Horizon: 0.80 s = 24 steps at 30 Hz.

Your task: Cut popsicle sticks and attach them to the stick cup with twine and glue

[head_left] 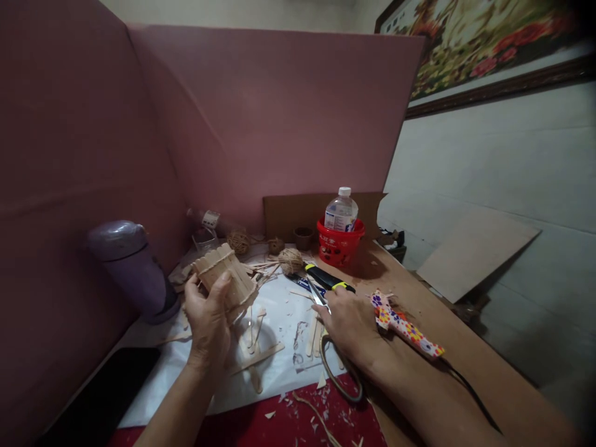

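My left hand (209, 316) grips a small holder made of wooden craft sticks (228, 273), tilted, with twine round its rim and base. The thumb lies across its near side and the other fingers are behind it. Over the middle of a pair of scissors (326, 354), my right hand (349, 323) is closed; the blades point away and the handle loops show below the palm. Just beyond it lies a black and yellow utility knife (321, 275). Right of this hand rests a flower-patterned glue gun (410, 332) with a black cord.
Loose craft sticks (261, 359) and scraps lie on white paper (274, 323). Behind are twine balls (291, 261), a small brown pot (303, 237) and a red bucket (338, 248) holding a plastic bottle (342, 211). A purple tumbler (135, 267) leans at left, near a black flat object (102, 391).
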### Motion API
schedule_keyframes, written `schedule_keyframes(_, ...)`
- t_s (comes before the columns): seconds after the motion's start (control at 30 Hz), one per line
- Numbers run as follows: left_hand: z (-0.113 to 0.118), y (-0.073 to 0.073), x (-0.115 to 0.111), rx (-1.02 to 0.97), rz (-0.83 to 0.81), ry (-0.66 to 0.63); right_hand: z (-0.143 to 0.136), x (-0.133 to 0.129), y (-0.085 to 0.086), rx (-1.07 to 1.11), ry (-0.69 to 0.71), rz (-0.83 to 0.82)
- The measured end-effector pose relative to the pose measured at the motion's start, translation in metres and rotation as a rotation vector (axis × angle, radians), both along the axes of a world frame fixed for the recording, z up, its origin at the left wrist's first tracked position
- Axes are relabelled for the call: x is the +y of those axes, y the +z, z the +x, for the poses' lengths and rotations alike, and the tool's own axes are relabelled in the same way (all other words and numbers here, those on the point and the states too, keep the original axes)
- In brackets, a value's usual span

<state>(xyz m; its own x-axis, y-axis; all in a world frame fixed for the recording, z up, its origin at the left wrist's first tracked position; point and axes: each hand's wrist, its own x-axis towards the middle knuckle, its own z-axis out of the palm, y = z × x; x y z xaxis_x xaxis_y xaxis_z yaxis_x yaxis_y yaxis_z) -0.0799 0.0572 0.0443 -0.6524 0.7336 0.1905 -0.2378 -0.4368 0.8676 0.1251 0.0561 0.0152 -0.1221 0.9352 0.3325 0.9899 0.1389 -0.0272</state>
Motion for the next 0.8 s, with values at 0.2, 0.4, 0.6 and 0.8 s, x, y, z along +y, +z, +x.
schedule_keyframes(0.2, -0.003, -0.016, 0.012, 0.102, -0.001, -0.085, -0.001, -0.003, 0.001, 0.036, 0.022, 0.056)
schedule_keyframes(0.4, -0.011, -0.028, 0.020, 0.304, 0.051, -0.053, -0.003, -0.006, 0.000, 0.083, 0.114, 0.059)
schedule_keyframes(0.6, -0.016, -0.028, 0.020, 0.292, 0.051, -0.021, -0.005, -0.007, 0.001, 0.097, 0.157, 0.071)
schedule_keyframes(0.8, -0.012, -0.029, 0.019, 0.380, 0.021, -0.040, -0.004, -0.009, 0.000, 0.143, 0.223, 0.081)
